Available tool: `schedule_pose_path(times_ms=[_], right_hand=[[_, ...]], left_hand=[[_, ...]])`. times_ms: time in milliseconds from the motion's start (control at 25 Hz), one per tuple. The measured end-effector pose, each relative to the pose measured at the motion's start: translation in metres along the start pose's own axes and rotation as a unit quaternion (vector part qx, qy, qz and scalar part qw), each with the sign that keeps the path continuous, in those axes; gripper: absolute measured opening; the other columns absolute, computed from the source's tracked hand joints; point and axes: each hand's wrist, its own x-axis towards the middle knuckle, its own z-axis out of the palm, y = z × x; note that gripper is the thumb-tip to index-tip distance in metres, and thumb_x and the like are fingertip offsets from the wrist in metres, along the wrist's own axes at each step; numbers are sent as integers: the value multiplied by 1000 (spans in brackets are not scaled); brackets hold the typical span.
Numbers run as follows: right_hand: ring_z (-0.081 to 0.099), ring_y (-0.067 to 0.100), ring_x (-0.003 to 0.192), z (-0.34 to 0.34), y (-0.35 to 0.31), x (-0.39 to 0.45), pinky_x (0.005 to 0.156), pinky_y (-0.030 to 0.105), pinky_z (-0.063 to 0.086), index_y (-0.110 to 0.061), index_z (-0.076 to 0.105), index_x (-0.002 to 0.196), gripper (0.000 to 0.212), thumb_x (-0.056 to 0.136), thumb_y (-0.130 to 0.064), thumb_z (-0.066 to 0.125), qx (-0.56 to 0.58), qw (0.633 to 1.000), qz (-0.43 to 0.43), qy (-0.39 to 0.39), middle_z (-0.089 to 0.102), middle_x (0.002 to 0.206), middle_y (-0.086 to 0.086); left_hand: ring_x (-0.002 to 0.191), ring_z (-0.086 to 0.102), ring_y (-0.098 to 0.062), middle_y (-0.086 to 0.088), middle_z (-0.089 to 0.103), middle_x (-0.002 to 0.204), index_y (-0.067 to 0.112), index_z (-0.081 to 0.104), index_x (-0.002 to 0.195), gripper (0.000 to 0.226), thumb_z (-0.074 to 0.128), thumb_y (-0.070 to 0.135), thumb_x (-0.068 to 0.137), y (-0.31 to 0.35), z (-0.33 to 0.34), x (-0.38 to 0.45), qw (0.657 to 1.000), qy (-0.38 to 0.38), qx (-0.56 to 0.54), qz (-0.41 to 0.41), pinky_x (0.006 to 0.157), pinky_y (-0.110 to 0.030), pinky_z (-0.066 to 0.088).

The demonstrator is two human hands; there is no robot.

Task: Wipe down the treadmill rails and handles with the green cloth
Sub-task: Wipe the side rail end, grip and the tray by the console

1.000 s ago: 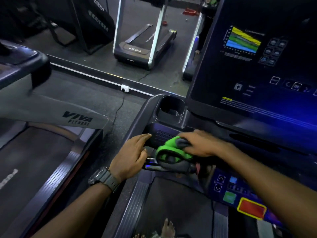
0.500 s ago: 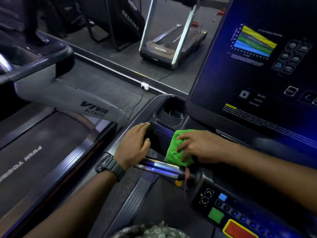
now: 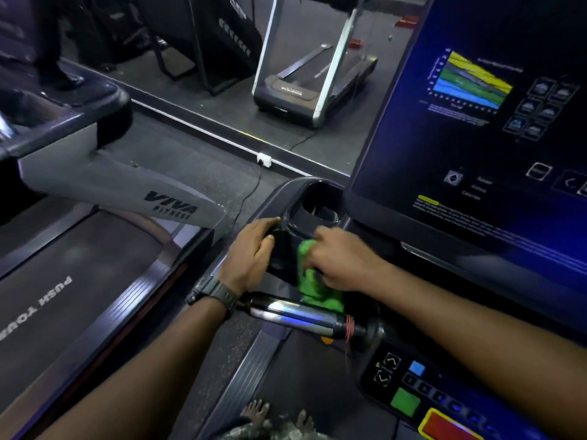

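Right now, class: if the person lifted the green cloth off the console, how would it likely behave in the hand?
The green cloth is bunched in folds under the right hand, so it would probably hang floppy. It looks thin, so likely light. Its fuzzy-looking surface suggests it would grip, not slide. It should not roll.

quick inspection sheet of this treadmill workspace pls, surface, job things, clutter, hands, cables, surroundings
surface: dark console shelf with a cup holder.
job's things: green cloth bunched against the console; chrome handle below it, bare.
clutter: nothing seen.
grippers: right hand presses the cloth; left hand rests on the console edge, wristwatch on.
cables: black cord on the floor, running to a white socket.
surroundings: VIVA treadmill on the left; another treadmill ahead.
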Motion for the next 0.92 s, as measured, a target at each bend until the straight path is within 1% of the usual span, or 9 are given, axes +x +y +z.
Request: schedule_pose_path(times_ms=[120, 200, 280, 320, 440, 560, 720, 800, 920], right_hand=[[55, 30, 98, 3, -26, 46, 79, 42, 51, -22, 72, 92, 28, 72, -13, 55, 61, 995, 6, 81, 67, 95, -5], [54, 26, 106, 6, -14, 22, 84, 39, 51, -26, 71, 100, 29, 74, -17, 60, 58, 997, 25, 40, 66, 101, -8], [55, 22, 109, 7, -3, -23, 81, 34, 53, -29, 68, 105, 29, 78, -24, 58, 37, 995, 60, -67, 64, 105, -6], [56, 21, 109, 7, -2, -36, 79, 34, 53, -31, 67, 107, 31, 79, -25, 56, 12, 994, 78, -78, 63, 105, -5], [58, 23, 106, -1, -15, -2, 74, 35, 55, -26, 68, 104, 29, 78, -21, 58, 37, 993, 108, -15, 63, 102, -2], [59, 29, 103, 2, -41, 46, 75, 41, 56, -15, 72, 89, 24, 69, -4, 65, 84, 986, 105, 96, 68, 97, 1], [63, 23, 86, 13, -26, -23, 63, 29, 51, -27, 73, 81, 29, 57, -10, 73, 67, 987, 137, 46, 67, 81, -5], [60, 24, 87, 13, -20, -37, 69, 31, 48, -26, 71, 84, 26, 62, -13, 69, 28, 985, 173, -2, 65, 81, -4], [58, 26, 91, 5, -30, 18, 76, 36, 51, -23, 69, 84, 23, 64, -11, 66, 64, 985, 149, 62, 66, 87, -4]], left_hand=[[120, 51, -8, -7, 59, 131, 4, 57, 131, 51, 35, 24, 89, -7, 1, -3, 999, -7, -45, 13, 108, -16, 34], [122, 52, -11, -6, 60, 132, 6, 57, 131, 53, 35, 27, 89, -11, 0, -2, 998, -5, -66, 7, 110, -20, 35], [119, 52, -8, -2, 61, 130, 10, 58, 130, 49, 36, 27, 90, -10, 0, -2, 997, 4, -70, 3, 107, -16, 34], [118, 53, -8, -1, 61, 129, 13, 58, 130, 49, 35, 29, 89, -10, 1, -4, 997, 5, -71, 6, 106, -18, 35], [119, 55, -14, -3, 62, 128, 12, 59, 129, 52, 35, 33, 87, -11, 2, 4, 995, -13, -99, 4, 107, -31, 40], [126, 52, -18, -9, 57, 136, 5, 54, 135, 54, 36, 28, 90, -10, 3, 33, 987, -61, -144, -25, 112, -34, 37], [125, 55, -24, -13, 60, 134, 2, 59, 131, 56, 35, 33, 90, -16, 5, 58, 987, -72, -143, 16, 110, -32, 37], [122, 57, -21, -10, 63, 131, 3, 62, 128, 62, 32, 40, 87, -20, 6, 56, 984, -56, -168, 32, 109, -33, 40], [118, 59, -18, -9, 65, 128, 4, 63, 126, 62, 32, 42, 88, -26, 9, 59, 977, -49, -206, 19, 106, -34, 43]])
